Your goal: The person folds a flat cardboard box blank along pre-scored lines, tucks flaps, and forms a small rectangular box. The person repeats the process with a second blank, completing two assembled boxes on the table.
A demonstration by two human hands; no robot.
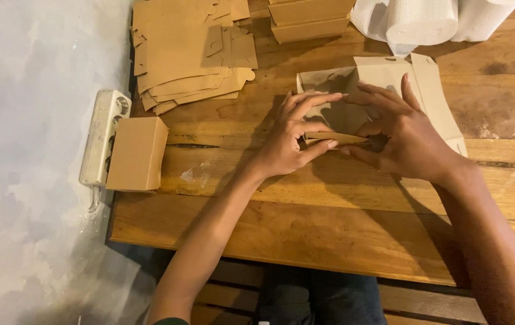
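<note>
i see my left hand (287,141) and right hand (399,135) both pinching the near flap of a half-folded cardboard box (384,90) toward the bench's (330,222) far right corner; uneven pressure could crease or tear the flap.

A single head-worn camera looks steeply down from above onto a brown wooden plank worktop (330,210), close enough that both forearms fill the lower frame. The worktop's near edge runs across the bottom, its far side toward the top, and a pale grey floor (28,180) fills the left.
</note>
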